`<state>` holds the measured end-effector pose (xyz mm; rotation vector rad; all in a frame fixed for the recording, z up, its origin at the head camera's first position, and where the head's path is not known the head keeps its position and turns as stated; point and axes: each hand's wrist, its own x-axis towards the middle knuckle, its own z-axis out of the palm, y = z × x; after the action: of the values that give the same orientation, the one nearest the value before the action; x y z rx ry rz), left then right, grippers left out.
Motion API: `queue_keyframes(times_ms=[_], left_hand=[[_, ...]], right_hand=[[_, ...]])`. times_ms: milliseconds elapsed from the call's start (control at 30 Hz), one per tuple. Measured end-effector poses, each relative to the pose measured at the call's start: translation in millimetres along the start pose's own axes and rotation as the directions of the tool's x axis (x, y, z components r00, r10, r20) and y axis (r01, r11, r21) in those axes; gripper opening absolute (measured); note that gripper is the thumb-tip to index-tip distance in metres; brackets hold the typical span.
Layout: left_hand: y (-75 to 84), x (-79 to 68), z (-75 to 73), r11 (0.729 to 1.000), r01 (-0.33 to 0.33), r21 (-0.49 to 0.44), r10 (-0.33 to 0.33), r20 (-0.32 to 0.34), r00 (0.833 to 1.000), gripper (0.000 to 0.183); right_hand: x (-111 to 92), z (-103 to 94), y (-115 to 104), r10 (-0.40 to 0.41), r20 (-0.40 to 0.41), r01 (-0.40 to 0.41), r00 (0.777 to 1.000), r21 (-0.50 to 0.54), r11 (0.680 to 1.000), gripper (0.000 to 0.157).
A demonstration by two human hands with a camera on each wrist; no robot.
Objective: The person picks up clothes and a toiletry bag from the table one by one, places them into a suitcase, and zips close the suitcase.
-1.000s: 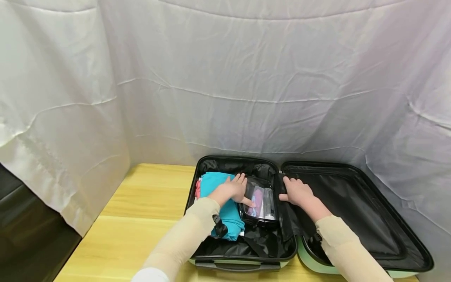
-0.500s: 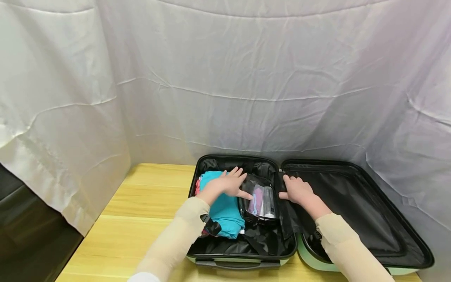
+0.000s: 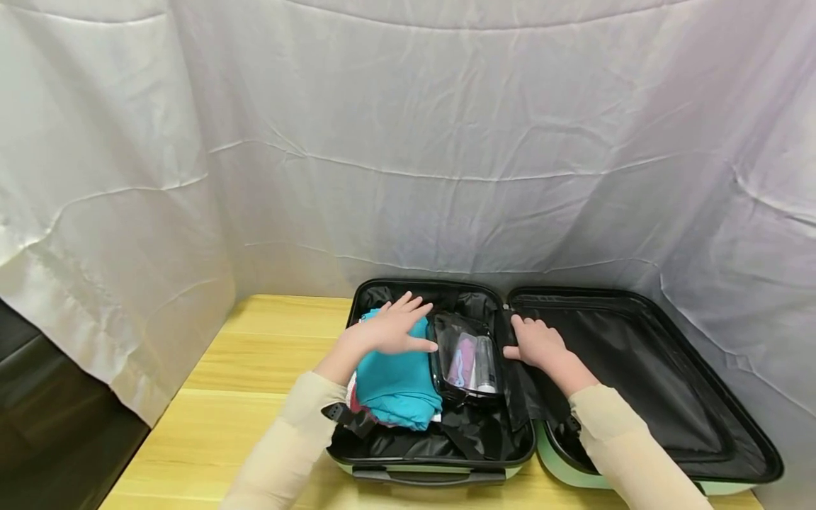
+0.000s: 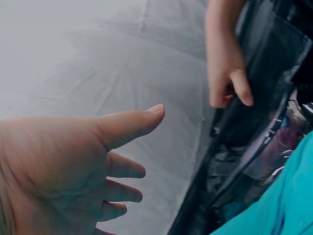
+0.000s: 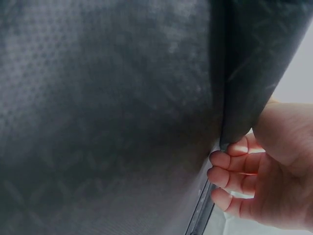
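Observation:
My left hand [image 3: 390, 329] hovers with spread, straight fingers over a folded teal garment [image 3: 397, 375] in the left half of an open suitcase [image 3: 440, 464]. In the left wrist view its thumb and fingers [image 4: 133, 122] hold nothing. Beside the garment lies a black pouch with a clear top [image 3: 446, 338], showing a purple item [image 3: 462, 361] and a clear bottle [image 3: 485, 365]. My right hand [image 3: 538, 344] grips the edge of the black fabric divider [image 3: 523, 397] near the hinge. The right wrist view has its fingertips curled at the dark cloth [image 5: 122, 122].
The suitcase's other half [image 3: 612, 368], lined in black, lies open to the right. Wooden tabletop [image 3: 268, 368] extends to the left. A pale grey curtain [image 3: 446, 156] hangs behind and at both sides. A black strap [image 3: 468, 439] lies in the left half's front.
My left hand has lifted off the pouch and moved left over the teal garment, uncovering more of the pouch. My right hand stays on the divider.

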<state>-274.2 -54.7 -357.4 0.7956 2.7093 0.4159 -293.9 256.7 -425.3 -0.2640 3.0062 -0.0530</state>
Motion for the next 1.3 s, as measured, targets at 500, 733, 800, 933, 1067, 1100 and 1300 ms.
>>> queue_keyframes(times_ms=[500,733,800,933,1067,1100,1300], left_hand=[[-22.9,-70.6,-3.1,0.983,-0.055,-0.173,0.019,-0.208,0.978,0.081],[-36.5,-94.6,11.3,0.983,-0.029,-0.181,-0.017,-0.252,0.968,0.082],[-40.3,-99.8,16.0,0.984,-0.020,-0.178,-0.029,-0.272,0.962,0.082],[-46.8,-105.9,26.9,0.988,-0.034,-0.154,-0.021,-0.344,0.939,0.077],[-53.4,-108.5,41.3,0.995,-0.038,-0.089,-0.003,-0.420,0.908,0.072],[-55.0,-109.0,45.2,0.997,-0.036,-0.075,0.000,-0.434,0.901,0.071],[-63.8,-110.4,64.4,0.997,0.024,-0.070,-0.052,-0.437,0.898,0.066]], right_hand=[[-0.8,0.4,-4.5,0.002,0.006,-0.002,1.000,0.015,1.000,0.073],[-0.1,0.5,-7.5,0.004,0.008,-0.004,1.000,0.014,1.000,0.073],[-0.5,-0.1,-7.8,0.000,0.008,-0.001,1.000,0.012,1.000,0.073],[-1.1,-2.1,-7.2,-0.004,0.003,0.004,1.000,0.017,1.000,0.073],[-1.3,-4.0,-6.0,-0.007,0.001,0.007,1.000,0.023,1.000,0.073],[-1.5,-4.2,-5.6,-0.007,0.002,0.007,1.000,0.023,1.000,0.073],[-2.2,-3.6,-5.2,-0.006,0.003,0.006,1.000,0.020,1.000,0.073]])
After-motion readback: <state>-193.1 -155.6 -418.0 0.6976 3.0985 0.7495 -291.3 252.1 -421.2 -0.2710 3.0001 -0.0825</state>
